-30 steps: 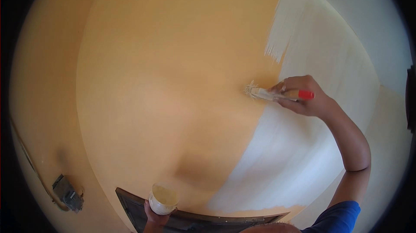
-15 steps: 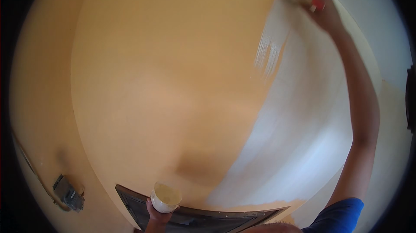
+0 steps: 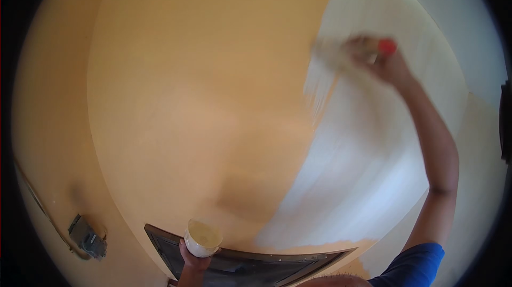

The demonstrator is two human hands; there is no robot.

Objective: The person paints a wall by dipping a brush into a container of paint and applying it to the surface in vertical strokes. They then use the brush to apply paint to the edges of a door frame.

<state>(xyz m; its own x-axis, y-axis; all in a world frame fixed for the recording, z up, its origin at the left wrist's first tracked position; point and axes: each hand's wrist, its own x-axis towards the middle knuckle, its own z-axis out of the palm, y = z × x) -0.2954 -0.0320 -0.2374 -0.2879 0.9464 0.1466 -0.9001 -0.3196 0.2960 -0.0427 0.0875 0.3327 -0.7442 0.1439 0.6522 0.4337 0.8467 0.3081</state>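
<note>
My right hand is raised at the upper right, wrapped round a paintbrush with a red handle end. The bristles are smeared by motion and meet the wall at the border between orange and white paint. White paint covers the wall's right part, with thin streaks along its left edge. Orange wall fills the middle and left. Low in the view, my left hand grips a whitish paint container from below, its open top tilted toward me.
A dark-framed panel sits low on the wall behind the container. On the left wall a dark electrical box hangs beside a pipe. A pale adjoining surface is at the upper right, and a dark object stands at the right edge.
My right hand has moved down and slightly left with the paintbrush. The white area now reaches further left near the top. My left hand with the container has hardly moved.
</note>
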